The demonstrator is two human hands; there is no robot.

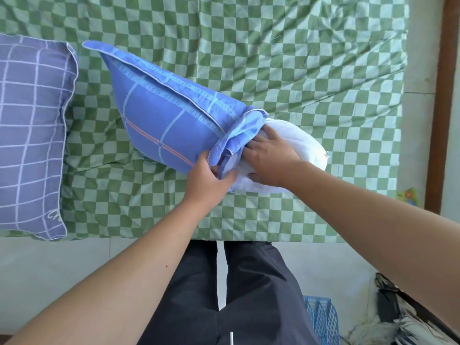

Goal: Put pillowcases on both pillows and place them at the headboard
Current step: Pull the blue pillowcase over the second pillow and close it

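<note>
A white pillow (302, 145) lies across the middle of the bed, mostly inside a blue pillowcase (159, 113) printed with "SLEEP". Its right end sticks out bare. My left hand (209, 181) grips the bunched open edge of the pillowcase at the near side. My right hand (270, 158) rests on the exposed white end, its fingertips at the bunched fabric, its thumb below. A second pillow in a purple grid pillowcase (32, 135) lies flat at the left end of the bed.
The bed carries a green and white checked sheet (298, 70). A wooden post (443, 103) and wall stand to the right. My dark trousers (249, 295) are at the bed's near edge. A blue plastic basket (321, 319) sits on the floor to the lower right.
</note>
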